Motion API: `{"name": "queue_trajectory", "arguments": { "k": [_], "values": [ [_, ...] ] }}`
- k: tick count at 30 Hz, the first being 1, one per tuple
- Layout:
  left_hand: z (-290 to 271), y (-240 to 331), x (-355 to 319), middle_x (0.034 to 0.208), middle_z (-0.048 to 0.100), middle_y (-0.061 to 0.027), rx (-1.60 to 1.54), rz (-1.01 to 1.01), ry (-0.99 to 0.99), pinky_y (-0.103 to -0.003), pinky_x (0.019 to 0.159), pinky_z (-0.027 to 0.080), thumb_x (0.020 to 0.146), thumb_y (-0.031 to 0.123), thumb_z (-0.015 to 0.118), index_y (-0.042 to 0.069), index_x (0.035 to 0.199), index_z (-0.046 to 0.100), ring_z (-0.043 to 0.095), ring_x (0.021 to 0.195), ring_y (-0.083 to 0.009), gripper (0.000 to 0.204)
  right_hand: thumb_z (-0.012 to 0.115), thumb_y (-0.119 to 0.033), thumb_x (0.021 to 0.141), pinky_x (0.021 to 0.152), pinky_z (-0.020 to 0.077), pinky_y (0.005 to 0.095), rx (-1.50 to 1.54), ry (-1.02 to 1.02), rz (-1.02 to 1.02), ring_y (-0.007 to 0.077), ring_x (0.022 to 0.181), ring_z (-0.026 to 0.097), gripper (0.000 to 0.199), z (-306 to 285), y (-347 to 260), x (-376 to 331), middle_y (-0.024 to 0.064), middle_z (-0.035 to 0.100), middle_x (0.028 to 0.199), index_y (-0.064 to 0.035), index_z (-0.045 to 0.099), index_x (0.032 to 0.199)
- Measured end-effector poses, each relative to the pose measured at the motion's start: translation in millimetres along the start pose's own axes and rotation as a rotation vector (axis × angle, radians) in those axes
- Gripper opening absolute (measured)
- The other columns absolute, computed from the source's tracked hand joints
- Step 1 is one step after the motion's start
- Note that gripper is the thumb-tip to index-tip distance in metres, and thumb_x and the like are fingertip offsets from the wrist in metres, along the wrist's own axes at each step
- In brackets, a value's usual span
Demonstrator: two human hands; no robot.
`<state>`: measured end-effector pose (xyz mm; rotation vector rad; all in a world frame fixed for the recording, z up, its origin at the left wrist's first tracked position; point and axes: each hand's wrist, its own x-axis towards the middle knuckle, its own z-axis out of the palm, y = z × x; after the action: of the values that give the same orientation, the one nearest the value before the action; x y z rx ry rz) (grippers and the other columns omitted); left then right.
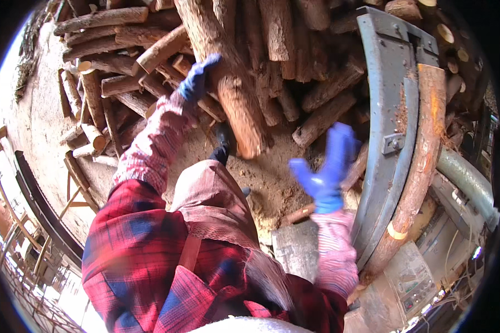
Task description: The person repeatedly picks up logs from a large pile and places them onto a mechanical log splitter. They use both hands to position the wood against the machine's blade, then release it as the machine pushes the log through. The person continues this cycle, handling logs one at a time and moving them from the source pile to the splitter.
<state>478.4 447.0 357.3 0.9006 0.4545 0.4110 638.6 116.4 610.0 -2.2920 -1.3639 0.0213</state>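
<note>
The gloved left hand (pixel 200 77) touches a thick bark-covered log (pixel 206 33) at the near edge of the woodpile (pixel 330 89); I cannot tell whether its grip closes. The gloved right hand (pixel 329 169), grip spread wide, hovers near the left edge of a blue-grey metal frame (pixel 380 105).

This looks like a sawmill or wood workshop: cut logs (pixel 278 33) lie heaped together, sawdust (pixel 269 186) covers the ground, and a worn metal frame (pixel 380 100) stands beside them.
</note>
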Motion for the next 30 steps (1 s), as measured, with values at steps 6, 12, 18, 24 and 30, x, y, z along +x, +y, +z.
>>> {"name": "queue_trajectory", "arguments": {
  "k": [6, 12, 18, 24, 30],
  "values": [
    [130, 75, -50, 0.107, 0.064, -0.0088, -0.123, -0.285, 0.075, -0.037, 0.093, 0.046, 0.091, 0.03, 0.06, 0.001, 0.113, 0.061, 0.06, 0.101, -0.0216, 0.036, 0.086, -0.039, 0.06, 0.11, 0.0307, 0.0351, 1.155, -0.402, 0.593, 0.0279, 0.135, 0.034, 0.123, 49, -61, -39, 0.0208, 0.03, 0.148, 0.0019, 0.011, 0.149],
    [331, 177, -78, 0.109, 0.063, -0.0088, 0.506, 0.541, -0.328, -0.032, 0.081, 0.051, 0.089, 0.022, 0.062, 0.0, 0.126, 0.053, 0.062, 0.09, -0.0154, 0.043, 0.088, -0.035, 0.058, 0.113, 0.026, 0.0369, 1.123, 0.094, 0.228, 0.0253, 0.134, 0.033, 0.118, -83, -44, -87, 0.0123, 0.032, 0.147, -0.0051, 0.02, 0.15],
    [531, 143, -163, 0.118, 0.062, -0.0092, 0.003, 0.35, -0.671, -0.032, 0.09, 0.048, 0.086, 0.03, 0.065, -0.001, 0.134, 0.045, 0.062, 0.101, -0.0204, 0.061, 0.088, -0.03, 0.059, 0.107, 0.0365, 0.0386, 1.308, 0.463, 0.198, 0.0246, 0.126, 0.044, 0.112, -183, -18, -172, 0.0099, 0.042, 0.14, -0.0068, 0.025, 0.149],
    [582, -20, -203, 0.109, 0.066, -0.0096, 0.181, -0.265, -0.83, -0.037, 0.091, 0.049, 0.088, 0.037, 0.062, 0.001, 0.123, 0.057, 0.063, 0.098, -0.0207, 0.051, 0.08, -0.016, 0.066, 0.101, 0.0407, 0.0364, 1.492, 0.716, 0.594, 0.022, 0.12, 0.048, 0.088, -109, 32, -310, 0.0114, 0.047, 0.134, -0.005, 0.035, 0.141],
    [574, -29, -196, 0.118, 0.063, -0.0109, 0.474, -0.534, -0.723, -0.037, 0.09, 0.049, 0.086, 0.054, 0.059, 0.009, 0.124, 0.059, 0.059, 0.109, -0.0191, 0.059, 0.081, -0.022, 0.07, 0.097, 0.044, 0.0363, 1.011, 0.685, 0.709, 0.0229, 0.109, 0.055, 0.085, -167, 0, -357, 0.0145, 0.055, 0.125, 0.0017, 0.036, 0.139]
  ]
}}
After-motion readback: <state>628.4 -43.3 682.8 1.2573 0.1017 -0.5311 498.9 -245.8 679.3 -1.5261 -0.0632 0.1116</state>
